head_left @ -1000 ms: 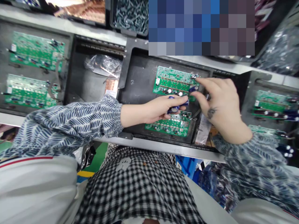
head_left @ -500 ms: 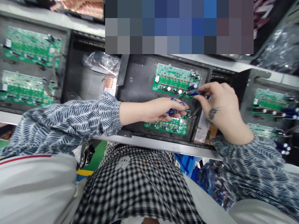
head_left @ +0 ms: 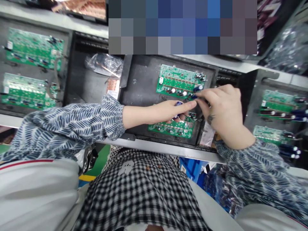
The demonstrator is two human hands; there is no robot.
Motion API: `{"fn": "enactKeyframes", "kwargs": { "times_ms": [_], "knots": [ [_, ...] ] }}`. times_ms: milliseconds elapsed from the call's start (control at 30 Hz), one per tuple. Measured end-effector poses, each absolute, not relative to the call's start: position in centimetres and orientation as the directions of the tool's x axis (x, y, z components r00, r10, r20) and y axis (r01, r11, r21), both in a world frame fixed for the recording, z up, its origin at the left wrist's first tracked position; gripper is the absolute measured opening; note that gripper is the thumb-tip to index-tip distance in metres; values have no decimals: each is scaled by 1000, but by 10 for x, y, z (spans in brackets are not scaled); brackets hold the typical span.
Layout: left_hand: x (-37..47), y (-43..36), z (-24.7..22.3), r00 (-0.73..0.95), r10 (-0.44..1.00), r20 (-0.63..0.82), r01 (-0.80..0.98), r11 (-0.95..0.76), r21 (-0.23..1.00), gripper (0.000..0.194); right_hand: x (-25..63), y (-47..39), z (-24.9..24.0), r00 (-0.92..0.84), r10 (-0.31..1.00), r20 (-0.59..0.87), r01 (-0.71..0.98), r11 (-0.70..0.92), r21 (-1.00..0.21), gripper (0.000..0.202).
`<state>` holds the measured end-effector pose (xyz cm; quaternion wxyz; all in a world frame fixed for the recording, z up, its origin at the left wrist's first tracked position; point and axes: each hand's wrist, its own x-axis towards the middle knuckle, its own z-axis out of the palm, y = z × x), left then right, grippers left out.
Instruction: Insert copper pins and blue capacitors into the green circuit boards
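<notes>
Several blue capacitors (head_left: 178, 104) rest in the curled fingers of my left hand (head_left: 167, 110), which hovers over the lower green circuit board (head_left: 166, 128). Its thumb points right, almost meeting my other hand's fingertips. My right hand (head_left: 222, 110) pinches a blue capacitor (head_left: 194, 96) at the lower right corner of the upper circuit board (head_left: 179, 80). The fingers partly cover that capacitor, so whether its leads sit in the board cannot be seen. Just above it, another blue capacitor (head_left: 198, 88) with a pale end stands on the board.
Both boards lie in a black tray (head_left: 141, 77). A similar tray with two boards (head_left: 33, 48) is on the left, and more boards (head_left: 276, 102) are on the right. A clear plastic bag (head_left: 104, 64) lies between trays. The metal rail (head_left: 154, 146) runs along the front.
My left thumb has stretched out to the right toward my right fingertips. My right hand has shifted slightly left, bringing the pinched capacitor closer to the board's corner.
</notes>
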<state>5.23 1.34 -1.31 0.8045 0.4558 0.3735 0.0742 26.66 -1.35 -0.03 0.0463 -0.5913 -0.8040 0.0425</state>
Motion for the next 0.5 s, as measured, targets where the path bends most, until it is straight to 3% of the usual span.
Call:
{"fn": "enactKeyframes", "kwargs": {
  "times_ms": [133, 267, 367, 500],
  "knots": [
    [52, 13, -15, 723, 522, -453, 260, 402, 878, 47, 255, -29, 11, -405, 908, 108, 832, 415, -367, 35],
    [50, 12, -16, 783, 495, -376, 259, 289, 922, 39, 253, -34, 18, -475, 878, 58, 731, 430, -530, 18],
    [49, 13, -10, 742, 506, -439, 267, 378, 887, 31, 269, -21, 19, -278, 957, 89, 821, 284, -496, 19],
    [52, 16, 0, 728, 417, -544, 230, 599, 767, 19, 289, 3, 10, -163, 986, 31, 937, 165, -307, 23]
  ]
}}
